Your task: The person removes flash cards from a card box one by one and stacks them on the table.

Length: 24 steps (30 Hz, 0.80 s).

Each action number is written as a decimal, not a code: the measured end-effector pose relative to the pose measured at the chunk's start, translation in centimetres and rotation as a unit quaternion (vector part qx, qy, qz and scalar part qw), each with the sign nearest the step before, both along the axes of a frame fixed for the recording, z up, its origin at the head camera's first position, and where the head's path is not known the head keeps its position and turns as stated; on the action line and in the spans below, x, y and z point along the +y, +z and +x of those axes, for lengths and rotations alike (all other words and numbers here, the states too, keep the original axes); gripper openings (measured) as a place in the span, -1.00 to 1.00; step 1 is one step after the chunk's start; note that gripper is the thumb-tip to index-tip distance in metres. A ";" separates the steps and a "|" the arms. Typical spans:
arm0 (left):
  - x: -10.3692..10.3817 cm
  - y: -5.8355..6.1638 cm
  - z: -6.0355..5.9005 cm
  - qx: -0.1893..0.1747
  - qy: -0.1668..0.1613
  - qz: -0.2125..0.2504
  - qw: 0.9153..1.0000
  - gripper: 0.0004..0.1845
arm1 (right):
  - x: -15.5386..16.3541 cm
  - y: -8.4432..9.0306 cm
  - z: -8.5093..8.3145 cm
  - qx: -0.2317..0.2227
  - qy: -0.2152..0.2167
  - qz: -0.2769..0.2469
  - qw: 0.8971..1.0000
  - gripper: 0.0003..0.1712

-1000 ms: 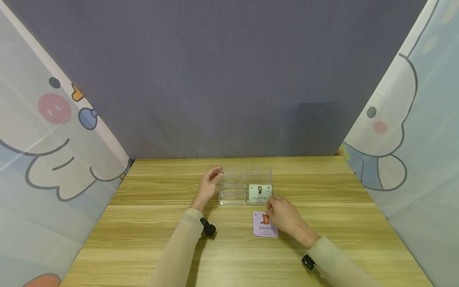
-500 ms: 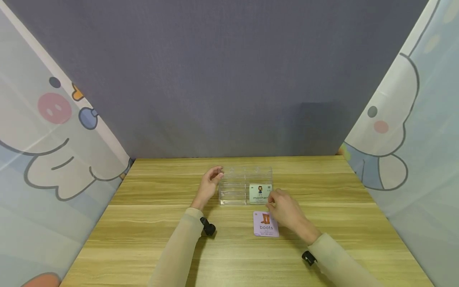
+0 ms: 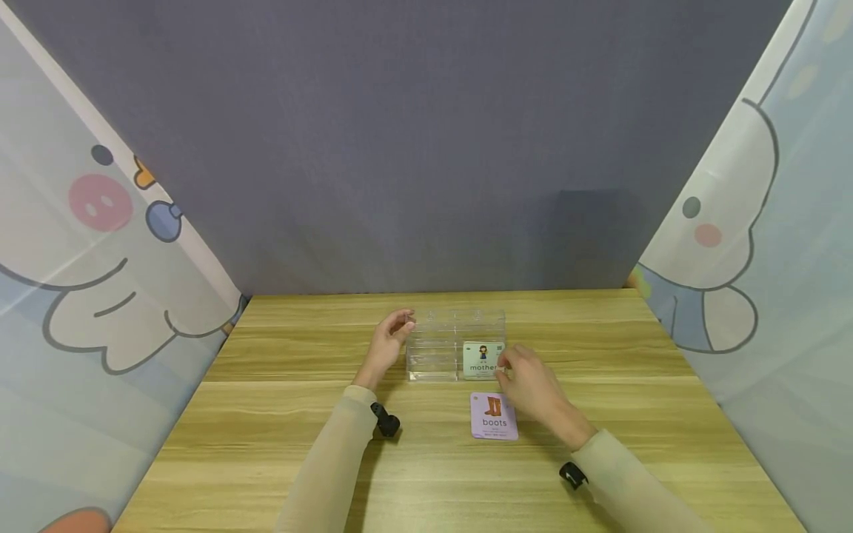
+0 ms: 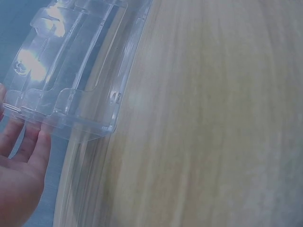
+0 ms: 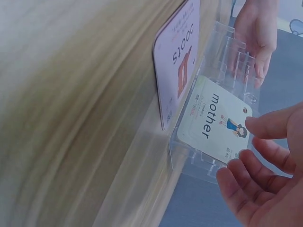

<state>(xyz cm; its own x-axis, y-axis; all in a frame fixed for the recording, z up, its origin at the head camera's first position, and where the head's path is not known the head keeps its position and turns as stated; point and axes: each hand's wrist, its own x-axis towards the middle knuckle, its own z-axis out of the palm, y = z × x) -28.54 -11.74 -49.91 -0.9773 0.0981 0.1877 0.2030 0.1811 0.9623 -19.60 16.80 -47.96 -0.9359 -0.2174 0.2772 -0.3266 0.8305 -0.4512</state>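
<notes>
A clear plastic card holder (image 3: 436, 348) stands on the wooden table (image 3: 280, 444). A pale card reading "mother" (image 3: 481, 360) stands in its front right slot. My left hand (image 3: 402, 326) rests with straight fingers (image 4: 28, 146) against the holder's left end (image 4: 75, 80). My right hand (image 3: 504, 369) is at the card's right edge. In the right wrist view one fingertip (image 5: 253, 125) touches the mother card (image 5: 213, 120) at its corner, and the other fingers are spread and hold nothing. A purple "boots" card (image 3: 494, 417) lies flat in front of the holder.
Cartoon-print curtains hang at the left (image 3: 80, 244) and right (image 3: 760, 244), with a grey wall (image 3: 426, 148) behind. Black wrist cameras (image 3: 387, 424) sit on both sleeves. Bare wood surrounds the holder and cards.
My right hand has moved off the boots card, forward to the right edge of the mother card. The left hand and the holder have stayed in place.
</notes>
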 end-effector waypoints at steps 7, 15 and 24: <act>-0.2 -1.0 -0.6 -0.005 0.004 0.009 1.000 -0.65 | 0.2 0.3 -0.2 -0.003 -0.006 -0.014 1.000 -0.78; -0.3 -1.3 -0.8 -0.015 0.003 0.007 1.000 -0.65 | 0.4 0.5 -0.6 0.023 -0.010 -0.037 0.999 -0.75; -0.3 -1.5 -0.9 -0.014 0.002 0.016 1.000 -0.66 | 0.5 0.4 -1.3 0.067 0.003 -0.038 0.997 -0.73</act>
